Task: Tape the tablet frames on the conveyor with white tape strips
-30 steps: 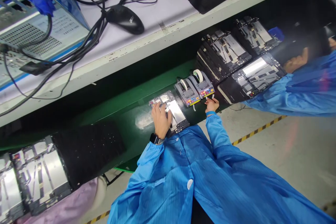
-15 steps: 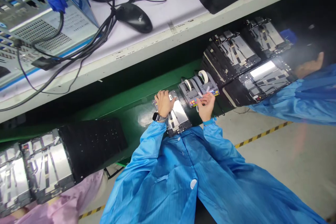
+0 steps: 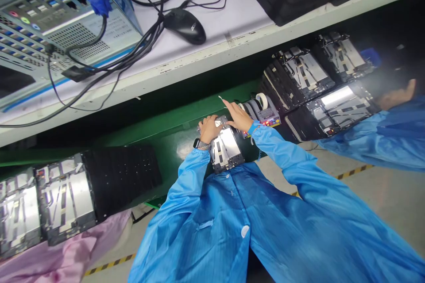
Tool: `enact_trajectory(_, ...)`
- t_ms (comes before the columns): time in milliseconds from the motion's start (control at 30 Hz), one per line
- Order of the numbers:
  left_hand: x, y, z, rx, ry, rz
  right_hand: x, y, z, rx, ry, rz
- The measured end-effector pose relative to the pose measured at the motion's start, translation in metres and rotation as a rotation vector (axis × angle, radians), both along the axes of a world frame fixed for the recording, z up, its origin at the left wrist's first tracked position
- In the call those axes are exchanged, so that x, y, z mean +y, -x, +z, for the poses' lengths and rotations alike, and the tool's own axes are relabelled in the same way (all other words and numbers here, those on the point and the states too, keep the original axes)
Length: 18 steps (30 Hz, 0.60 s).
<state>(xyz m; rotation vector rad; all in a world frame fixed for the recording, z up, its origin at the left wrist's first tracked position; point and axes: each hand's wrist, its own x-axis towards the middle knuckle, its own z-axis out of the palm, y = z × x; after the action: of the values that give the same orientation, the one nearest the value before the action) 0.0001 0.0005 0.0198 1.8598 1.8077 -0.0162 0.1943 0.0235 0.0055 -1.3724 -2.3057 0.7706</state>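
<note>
An opened tablet [image 3: 229, 146], with silver battery and dark flat cables showing, lies in front of me against my blue coat. My left hand [image 3: 209, 129] rests over its upper left part, fingers closed about the edge and thumb on the inside. Above the tablet's upper right corner is my right hand [image 3: 239, 117], with a small white strip of tape [image 3: 220, 97] at its extended fingertips; its thumb is apart, close to the tablet. Just right of it stand grey tape dispensers [image 3: 274, 117] with white rolls and lit displays, partly hidden by my right hand and sleeve.
Stacks of opened tablets [image 3: 307, 70] stand right, near a co-worker's sleeve [image 3: 361, 137]. More opened tablets [image 3: 68, 199] lie left, beside a pink sleeve [image 3: 69, 256]. The shelf edge [image 3: 186, 59] runs above the green bench [image 3: 175, 128], bearing a computer [image 3: 83, 48] and mouse [image 3: 186, 25].
My right hand has moved left from the tape dispensers to above the tablet's upper edge, carrying the strip of tape. My left hand stays on the tablet. The whole view has shifted slightly.
</note>
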Motion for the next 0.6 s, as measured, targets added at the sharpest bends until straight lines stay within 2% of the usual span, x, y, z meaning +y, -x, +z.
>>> enact_trajectory(267, 0.005, 0.005, -0.002, -0.018, 0.045, 0.006, 0.005, 0.005, 0.008, -0.086, -0.03, 0.058)
enact_trajectory(600, 0.015, 0.006, -0.006, -0.037, 0.103, 0.042, 0.011, 0.013, 0.006, -0.117, -0.028, 0.087)
